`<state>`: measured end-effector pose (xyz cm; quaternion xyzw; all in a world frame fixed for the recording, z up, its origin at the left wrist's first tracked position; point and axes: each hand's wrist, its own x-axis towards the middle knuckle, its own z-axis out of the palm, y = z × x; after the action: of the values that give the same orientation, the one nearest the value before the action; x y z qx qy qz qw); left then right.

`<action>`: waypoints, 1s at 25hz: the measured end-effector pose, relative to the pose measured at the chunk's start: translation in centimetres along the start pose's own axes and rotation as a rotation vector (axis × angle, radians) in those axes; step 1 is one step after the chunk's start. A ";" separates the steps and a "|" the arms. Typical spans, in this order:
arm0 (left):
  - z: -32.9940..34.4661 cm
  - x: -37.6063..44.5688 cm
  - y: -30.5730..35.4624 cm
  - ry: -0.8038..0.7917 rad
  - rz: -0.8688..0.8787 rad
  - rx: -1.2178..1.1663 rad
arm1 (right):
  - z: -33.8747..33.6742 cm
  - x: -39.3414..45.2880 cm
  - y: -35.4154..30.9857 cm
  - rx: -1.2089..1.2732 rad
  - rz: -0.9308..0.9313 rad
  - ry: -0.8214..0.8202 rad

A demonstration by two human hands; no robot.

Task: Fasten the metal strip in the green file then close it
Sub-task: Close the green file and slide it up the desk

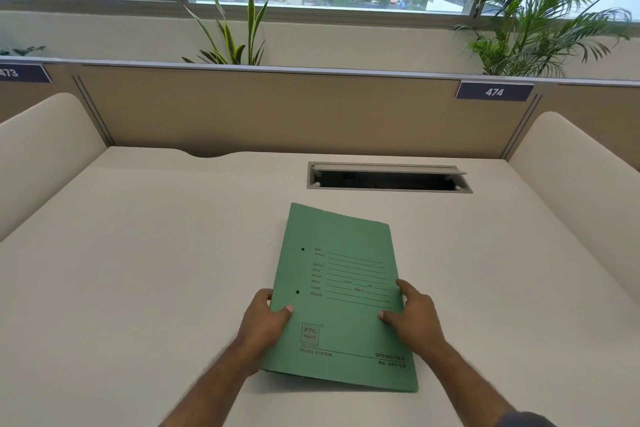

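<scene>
The green file (341, 253) lies closed on the white desk (138, 270), front cover up, turned a little clockwise, with two punched holes near its left edge. My left hand (265, 317) grips the file's left spine edge, thumb on top of the cover and fingers curled under. My right hand (414, 315) rests on the right side of the cover, fingers spread flat and thumb pressing down. The metal strip is hidden inside the closed file.
An open cable tray slot (388, 177) is set into the desk just beyond the file. A tan partition (277, 107) with a 474 label (494, 91) runs along the back. Cream side dividers stand left (45, 142) and right (581, 163). Plants stand behind the partition.
</scene>
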<state>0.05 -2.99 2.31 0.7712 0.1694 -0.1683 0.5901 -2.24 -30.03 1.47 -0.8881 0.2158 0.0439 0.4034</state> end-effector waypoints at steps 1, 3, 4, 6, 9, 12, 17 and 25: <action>-0.2 0.1 0.0 -0.020 -0.007 -0.078 | 0.0 0.0 -0.1 0.032 -0.007 0.006; -0.8 0.6 0.3 -0.046 -0.016 -0.219 | 0.1 -0.1 -0.5 0.115 -0.001 0.029; -1.1 0.8 0.6 -0.049 -0.007 -0.266 | 0.2 -0.2 -0.8 0.173 0.013 0.038; -2.1 1.4 1.4 -0.049 0.024 -0.336 | 0.4 -0.3 -1.4 0.291 0.038 0.037; -4.1 2.4 2.8 -0.046 0.066 -0.428 | 0.7 -0.1 -2.4 0.540 0.090 -0.065; -6.4 3.7 4.4 -0.030 0.089 -0.463 | 1.1 0.0 -3.8 0.737 0.108 -0.234; -9.9 6.1 6.8 -0.083 0.064 -0.504 | 2.3 1.2 -7.4 0.807 0.062 -0.258; -12.6 8.3 3.6 -0.127 0.122 -1.055 | 7.3 4.9 -13.7 0.709 0.149 -0.281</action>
<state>9.78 8.82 4.65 0.3665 0.1500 -0.0719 0.9154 8.59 -18.36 4.86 -0.6607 0.2239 0.1170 0.7068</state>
